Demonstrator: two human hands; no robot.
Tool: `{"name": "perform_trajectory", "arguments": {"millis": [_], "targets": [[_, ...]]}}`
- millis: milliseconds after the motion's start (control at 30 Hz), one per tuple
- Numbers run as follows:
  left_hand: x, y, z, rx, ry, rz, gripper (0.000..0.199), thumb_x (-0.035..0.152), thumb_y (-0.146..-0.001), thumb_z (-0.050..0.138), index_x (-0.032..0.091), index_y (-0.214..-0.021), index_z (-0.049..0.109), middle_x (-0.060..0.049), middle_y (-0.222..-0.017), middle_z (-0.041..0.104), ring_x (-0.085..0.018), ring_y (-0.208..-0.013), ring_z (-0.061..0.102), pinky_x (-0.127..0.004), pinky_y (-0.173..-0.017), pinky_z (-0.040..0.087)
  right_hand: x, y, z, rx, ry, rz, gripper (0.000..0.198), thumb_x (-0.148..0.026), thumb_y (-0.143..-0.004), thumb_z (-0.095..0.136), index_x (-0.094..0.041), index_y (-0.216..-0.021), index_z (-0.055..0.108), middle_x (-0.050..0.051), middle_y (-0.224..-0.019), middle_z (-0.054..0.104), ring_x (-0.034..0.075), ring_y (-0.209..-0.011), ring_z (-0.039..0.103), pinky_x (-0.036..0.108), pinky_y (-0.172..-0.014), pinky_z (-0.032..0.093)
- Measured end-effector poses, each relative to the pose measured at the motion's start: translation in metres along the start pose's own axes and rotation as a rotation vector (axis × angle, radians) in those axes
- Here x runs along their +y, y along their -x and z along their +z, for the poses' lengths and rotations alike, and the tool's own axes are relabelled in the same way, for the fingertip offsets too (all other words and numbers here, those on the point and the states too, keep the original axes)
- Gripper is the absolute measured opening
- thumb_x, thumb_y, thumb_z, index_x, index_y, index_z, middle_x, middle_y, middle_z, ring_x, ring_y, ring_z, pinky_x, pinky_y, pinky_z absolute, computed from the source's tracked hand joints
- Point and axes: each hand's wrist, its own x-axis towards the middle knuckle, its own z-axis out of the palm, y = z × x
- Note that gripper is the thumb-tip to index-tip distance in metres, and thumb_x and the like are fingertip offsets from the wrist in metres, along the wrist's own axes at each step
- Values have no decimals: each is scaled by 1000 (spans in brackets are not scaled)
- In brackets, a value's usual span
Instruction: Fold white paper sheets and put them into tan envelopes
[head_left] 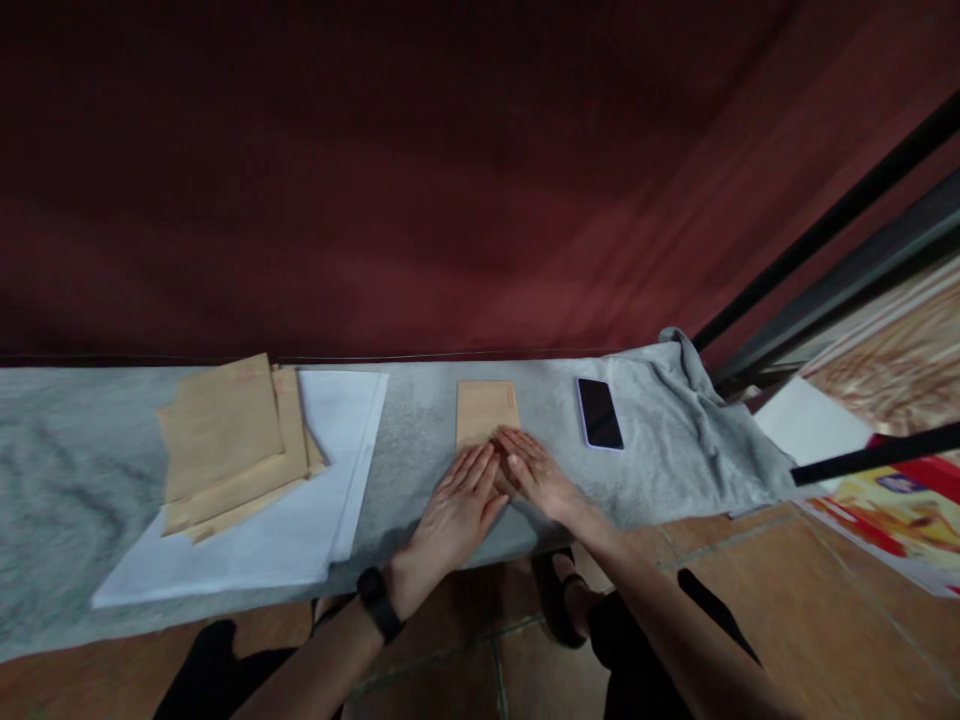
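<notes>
A brown paper envelope (486,405) lies flat on the grey cloth in front of me, with small red print near its upper right edge. My left hand (466,495) rests flat on its lower left part, fingers stretched out. From the other side my right hand (538,475) presses on the envelope's lower right part, its fingers extended and nearly meeting the left ones. Both hands cover the envelope's lower half. A dark watch is on my left wrist.
Several brown envelopes (229,435) are piled on white paper sheets (341,480) at the left. A phone (598,412) with a dark screen lies to the right on the grey cloth (667,450). Black bars and a colourful printed box (900,515) stand at the far right.
</notes>
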Motion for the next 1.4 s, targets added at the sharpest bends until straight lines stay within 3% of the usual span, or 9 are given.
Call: {"name": "perform_trajectory", "arguments": {"millis": [167, 367, 733, 933, 1167, 1400], "targets": [[-1, -4, 16, -131, -16, 83, 65, 57, -102, 39, 13, -150, 44, -15, -158, 44, -26, -148, 40, -46, -125, 28, 4, -16, -1, -52, 108, -2, 63, -51, -108, 14, -19, -156, 40, 8, -163, 37, 20, -153, 30, 48, -127, 25], [6, -5, 6, -222, -17, 178, 61, 60, -102, 36, 21, -147, 51, -7, -157, 49, -23, -150, 36, -43, -127, 19, 8, -37, 0, -77, 215, 19, 62, -48, -108, 14, -18, -159, 33, 7, -166, 29, 19, -155, 23, 45, -128, 20], [15, 12, -5, -227, -6, 252, 69, 62, -102, 34, 22, -159, 30, -5, -165, 36, -18, -154, 27, -37, -125, 21, 20, -70, 3, -15, 304, 158, 62, -46, -108, 11, -18, -160, 31, 6, -167, 27, 19, -156, 23, 44, -128, 15], [19, 20, -6, -288, 71, 196, 69, 59, -104, 32, 20, -160, 27, -6, -165, 33, -18, -154, 28, -36, -125, 22, 24, -71, 7, 26, 332, 146, 61, -46, -108, 15, -18, -160, 31, 7, -167, 28, 20, -156, 23, 46, -128, 16], [12, 20, -16, -340, 176, 212, 62, 53, -104, 39, 26, -159, 29, -1, -165, 34, -16, -153, 30, -36, -126, 21, 24, -62, 8, 10, 307, 79, 60, -46, -107, 23, -21, -162, 25, 8, -167, 27, 23, -156, 21, 52, -127, 15], [5, 23, -21, -434, 231, 227, 74, 51, -97, 55, 25, -160, 25, -4, -167, 28, -20, -155, 25, -41, -127, 22, 21, -42, 2, -42, 208, -16, 60, -45, -106, 34, -28, -163, 21, 6, -167, 26, 28, -154, 26, 57, -128, 14]]}}
